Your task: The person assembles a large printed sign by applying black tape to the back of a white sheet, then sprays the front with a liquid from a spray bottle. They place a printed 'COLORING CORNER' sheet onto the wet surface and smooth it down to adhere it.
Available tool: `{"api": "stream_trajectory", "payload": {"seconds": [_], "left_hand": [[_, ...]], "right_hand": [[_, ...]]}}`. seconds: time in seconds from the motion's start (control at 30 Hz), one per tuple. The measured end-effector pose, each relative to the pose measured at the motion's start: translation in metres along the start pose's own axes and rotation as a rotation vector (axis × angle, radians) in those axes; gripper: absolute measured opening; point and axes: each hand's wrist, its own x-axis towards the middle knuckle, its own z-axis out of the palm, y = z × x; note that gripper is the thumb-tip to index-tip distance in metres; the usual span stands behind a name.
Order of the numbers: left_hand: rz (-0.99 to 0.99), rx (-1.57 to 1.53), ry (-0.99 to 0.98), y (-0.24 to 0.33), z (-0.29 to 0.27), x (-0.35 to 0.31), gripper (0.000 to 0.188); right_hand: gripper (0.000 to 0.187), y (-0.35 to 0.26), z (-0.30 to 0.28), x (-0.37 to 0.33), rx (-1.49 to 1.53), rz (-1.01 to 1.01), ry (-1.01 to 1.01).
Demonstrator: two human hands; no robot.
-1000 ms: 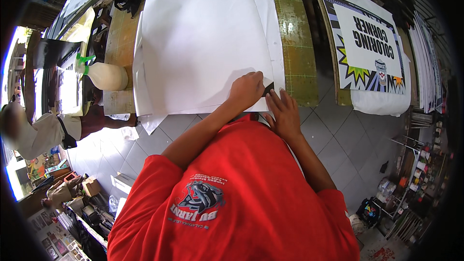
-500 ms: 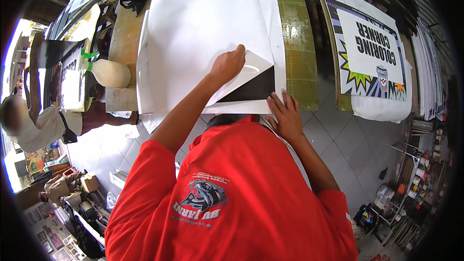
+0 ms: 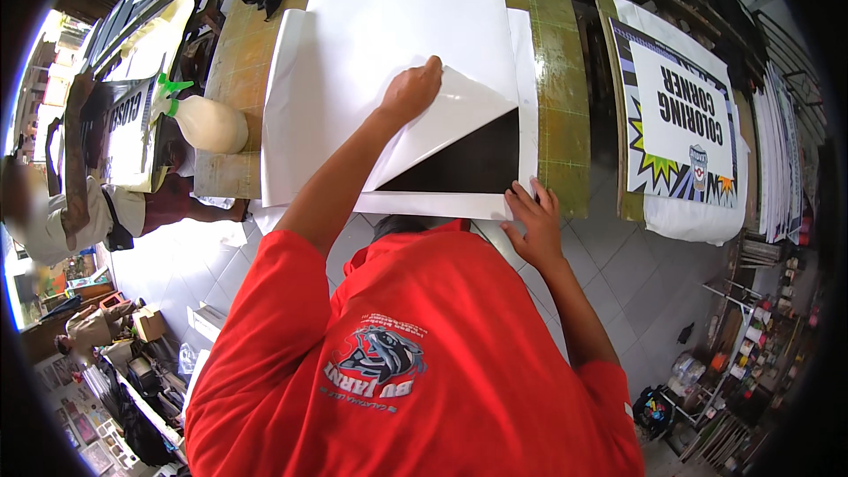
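Observation:
A large white sheet (image 3: pixel 389 9) lies on a green cutting mat (image 3: pixel 552 79) on the work table. My left hand (image 3: pixel 411 88) pinches the sheet's peeled-up top layer (image 3: pixel 442 124) and holds it folded back toward the middle. This bares a black triangle (image 3: pixel 473 163) underneath at the near right. My right hand (image 3: pixel 532 223) rests with fingers spread on the near right corner of the sheet and holds nothing. My red shirt fills the lower part of the view.
A cream spray bottle (image 3: pixel 208 124) with a green nozzle lies on the table's left end. A printed poster (image 3: pixel 680 124) hangs on a bench to the right. Another person (image 3: pixel 53 212) is at the far left. Grey tiled floor lies below, with clutter at its edges.
My left hand has pulled the sheet's top layer from the near right corner up and leftward, baring more and more black. My right hand stayed at the corner.

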Motion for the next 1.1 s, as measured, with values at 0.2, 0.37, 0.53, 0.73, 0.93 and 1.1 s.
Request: {"api": "stream_trajectory", "payload": {"seconds": [0.2, 0.37, 0.53, 0.73, 0.93, 1.1], "left_hand": [[-0.021, -0.207, -0.087, 0.018, -0.014, -0.001, 0.018], [-0.068, -0.36, -0.192, 0.037, -0.033, -0.003, 0.017], [-0.101, -0.605, -0.2, 0.046, -0.048, -0.008, 0.023], [0.006, -0.336, -0.116, 0.044, -0.094, -0.124, 0.021], [0.088, -0.327, -0.124, 0.038, -0.081, -0.234, 0.048], [-0.043, -0.208, -0.234, 0.057, -0.07, -0.256, 0.071]], "right_hand": [[0.04, -0.008, -0.024, 0.054, 0.19, 0.304, 0.395], [0.082, -0.042, -0.035, 0.157, 0.112, 0.031, 0.297], [0.059, -0.021, -0.013, 0.202, 0.259, -0.029, 0.062], [0.022, -0.006, -0.009, 0.205, 0.39, 0.126, -0.026], [0.021, 0.016, 0.015, 0.197, 0.481, 0.195, -0.006], [0.02, 0.023, 0.025, 0.191, 0.515, 0.233, 0.017]]}}
